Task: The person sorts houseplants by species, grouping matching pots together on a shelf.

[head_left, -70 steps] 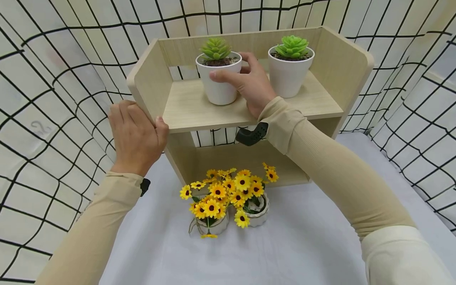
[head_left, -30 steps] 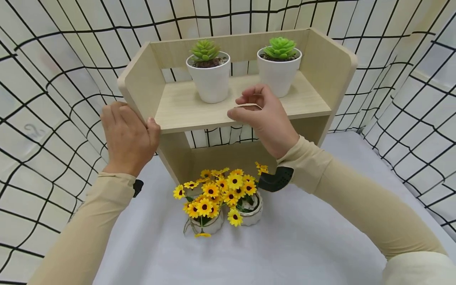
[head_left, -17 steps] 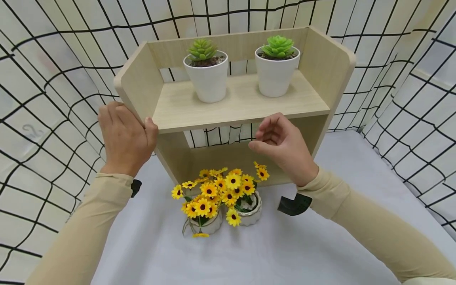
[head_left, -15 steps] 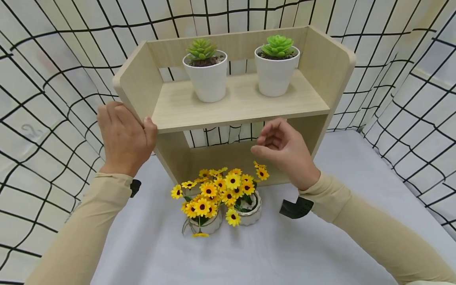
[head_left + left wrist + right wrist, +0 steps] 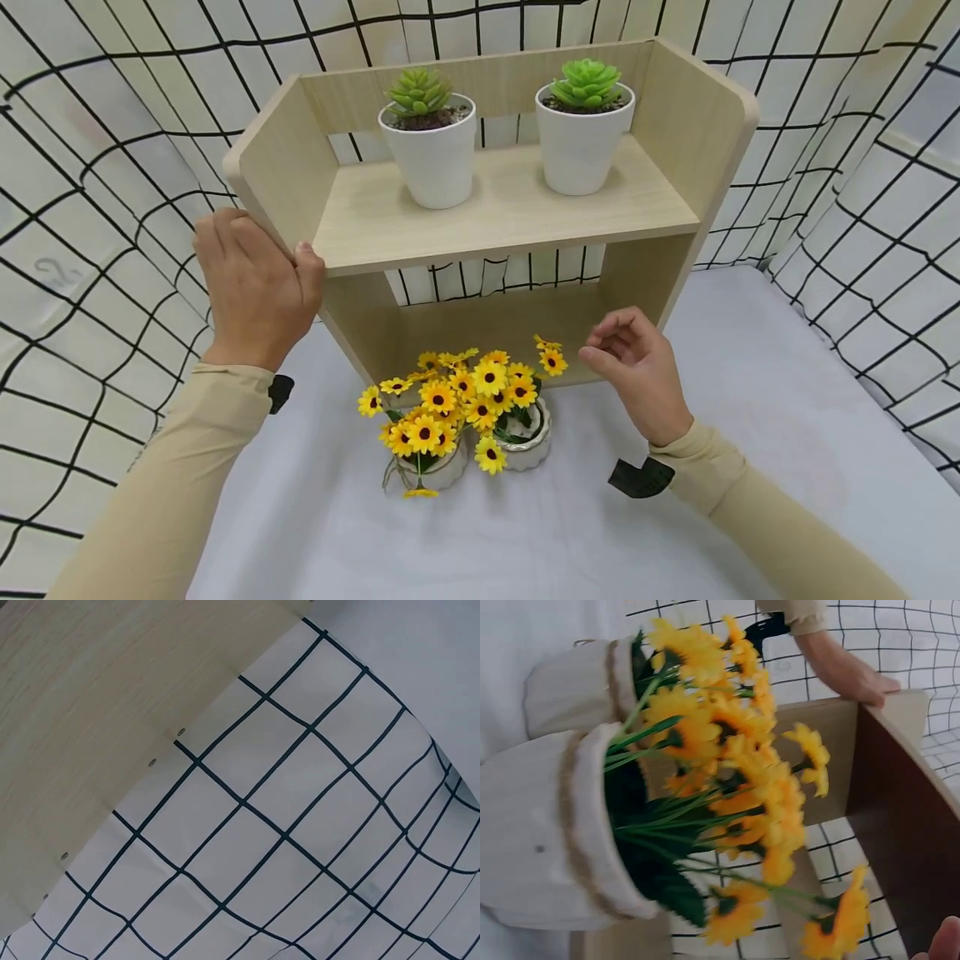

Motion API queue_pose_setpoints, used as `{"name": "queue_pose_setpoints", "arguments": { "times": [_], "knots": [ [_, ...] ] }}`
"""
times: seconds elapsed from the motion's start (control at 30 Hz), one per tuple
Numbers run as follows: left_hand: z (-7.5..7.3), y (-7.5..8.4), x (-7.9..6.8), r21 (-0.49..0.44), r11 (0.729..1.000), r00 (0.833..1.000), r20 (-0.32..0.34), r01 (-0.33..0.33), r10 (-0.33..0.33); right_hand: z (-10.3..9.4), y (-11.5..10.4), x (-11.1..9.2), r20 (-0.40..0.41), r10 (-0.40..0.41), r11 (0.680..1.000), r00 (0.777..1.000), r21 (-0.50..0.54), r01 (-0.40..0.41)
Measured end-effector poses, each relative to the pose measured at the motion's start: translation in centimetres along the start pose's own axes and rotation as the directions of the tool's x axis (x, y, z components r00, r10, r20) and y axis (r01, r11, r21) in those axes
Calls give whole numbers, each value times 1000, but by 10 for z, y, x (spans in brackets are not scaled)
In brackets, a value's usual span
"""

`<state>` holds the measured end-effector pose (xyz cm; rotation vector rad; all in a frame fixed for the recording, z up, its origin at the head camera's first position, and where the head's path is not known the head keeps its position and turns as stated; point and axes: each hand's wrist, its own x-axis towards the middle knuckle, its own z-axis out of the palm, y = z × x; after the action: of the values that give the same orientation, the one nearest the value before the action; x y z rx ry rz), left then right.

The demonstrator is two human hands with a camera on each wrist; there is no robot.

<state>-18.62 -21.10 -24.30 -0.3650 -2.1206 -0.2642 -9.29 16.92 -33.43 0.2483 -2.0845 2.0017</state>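
My left hand (image 5: 258, 287) grips the left side panel of a pale wooden shelf (image 5: 510, 221), thumb at the front edge; its fingertips are hidden behind the panel. On the upper board stand two white pots with green succulents, the left potted succulent (image 5: 435, 154) and the right potted succulent (image 5: 583, 142). My right hand (image 5: 637, 375) hovers before the shelf's lower right, fingers loosely bent around nothing. Just left of it are two pots of yellow flowers, the right flower pot (image 5: 528, 450) and the left flower pot (image 5: 442, 471); the right wrist view shows the nearer flower pot (image 5: 532, 832) up close.
A black wire grid (image 5: 817, 175) lines the back and both sides. White cloth (image 5: 525, 542) covers the table. The shelf's lower compartment (image 5: 495, 321) lies behind the flowers. In the left wrist view, the wooden panel (image 5: 97, 697) stands beside the grid.
My right hand let go of the left potted succulent, leaving it on the upper board, then drew back down and to the right. My left hand has stayed on the side panel.
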Motion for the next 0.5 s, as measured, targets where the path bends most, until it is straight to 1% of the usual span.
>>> {"name": "queue_pose_setpoints", "arguments": {
  "times": [0.13,0.27,0.37,0.5],
  "knots": [
    [0,1,0,4,1000,1000,6,4,-4,-2,14,-7,-21,8,1000,1000,3,-8],
    [1,1,0,-1,1000,1000,1,8,-8,-1,28,-14,-30,3,998,1000,63,-1],
    [2,0,1,-5,1000,1000,-7,10,-10,1,40,-18,-17,-16,993,1000,119,18],
    [2,-1,1,-5,1000,1000,-16,13,-13,5,54,-23,22,-61,986,998,156,57]
  ]
}}
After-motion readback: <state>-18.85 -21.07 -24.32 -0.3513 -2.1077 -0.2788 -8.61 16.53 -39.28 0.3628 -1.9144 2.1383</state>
